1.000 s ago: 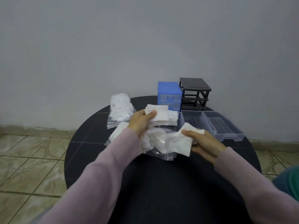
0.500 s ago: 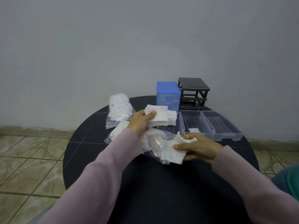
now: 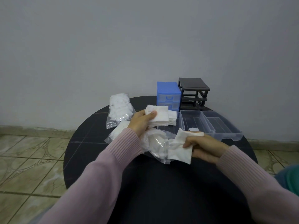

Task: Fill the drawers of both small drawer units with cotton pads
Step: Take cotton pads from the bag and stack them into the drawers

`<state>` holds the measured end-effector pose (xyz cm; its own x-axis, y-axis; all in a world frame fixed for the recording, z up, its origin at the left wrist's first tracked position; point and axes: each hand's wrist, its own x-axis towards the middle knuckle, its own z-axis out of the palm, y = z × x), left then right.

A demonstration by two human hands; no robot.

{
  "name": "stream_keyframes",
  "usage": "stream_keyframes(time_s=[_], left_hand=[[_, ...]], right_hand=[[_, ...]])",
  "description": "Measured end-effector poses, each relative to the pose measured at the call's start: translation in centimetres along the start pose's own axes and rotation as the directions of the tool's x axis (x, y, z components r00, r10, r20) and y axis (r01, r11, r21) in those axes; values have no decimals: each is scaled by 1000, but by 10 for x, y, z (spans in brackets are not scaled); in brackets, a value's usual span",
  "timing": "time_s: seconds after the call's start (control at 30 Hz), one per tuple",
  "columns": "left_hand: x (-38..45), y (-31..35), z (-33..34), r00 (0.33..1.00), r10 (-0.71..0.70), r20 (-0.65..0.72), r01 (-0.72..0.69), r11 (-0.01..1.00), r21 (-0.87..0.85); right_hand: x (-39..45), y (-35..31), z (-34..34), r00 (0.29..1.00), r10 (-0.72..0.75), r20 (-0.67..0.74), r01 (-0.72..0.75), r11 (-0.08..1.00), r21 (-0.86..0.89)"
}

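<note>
My left hand [image 3: 141,122] grips a stack of square white cotton pads [image 3: 160,118] above the table, thumb on top. My right hand [image 3: 205,147] pinches a few more cotton pads [image 3: 180,150] at the mouth of a clear plastic bag [image 3: 156,143] lying between my hands. At the back stand a blue drawer unit [image 3: 168,96] with its drawers in and a black drawer frame [image 3: 193,93] with no drawers in it. Two clear drawers [image 3: 212,125] lie side by side in front of the black frame.
A sealed bag of round cotton pads [image 3: 119,109] lies at the table's back left, and another bag of pads [image 3: 119,131] sits under my left wrist. The round black table [image 3: 161,183] stands close to a grey wall. Tiled floor lies to the left.
My right hand has moved down and left with its pads, from beside the clear drawers to the bag's mouth. The left hand has kept its stack almost still.
</note>
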<state>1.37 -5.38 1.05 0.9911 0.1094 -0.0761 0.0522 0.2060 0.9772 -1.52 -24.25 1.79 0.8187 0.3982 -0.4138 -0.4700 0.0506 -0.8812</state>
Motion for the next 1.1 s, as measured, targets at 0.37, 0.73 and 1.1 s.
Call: stream_keyframes(time_s=[0.37, 0.73, 1.1], left_hand=[[3, -3, 0, 1000, -4, -15, 4, 1000, 1], [-1, -1, 3, 999, 32, -7, -31, 999, 18], [-9, 2, 13, 991, 136, 6, -136, 991, 10]], right_hand=[[-8, -13, -23, 986, -101, -130, 66, 967, -247], [-9, -24, -19, 937, -294, -190, 316, 944, 98], [1, -26, 21, 950, -296, -100, 300, 776, 556]])
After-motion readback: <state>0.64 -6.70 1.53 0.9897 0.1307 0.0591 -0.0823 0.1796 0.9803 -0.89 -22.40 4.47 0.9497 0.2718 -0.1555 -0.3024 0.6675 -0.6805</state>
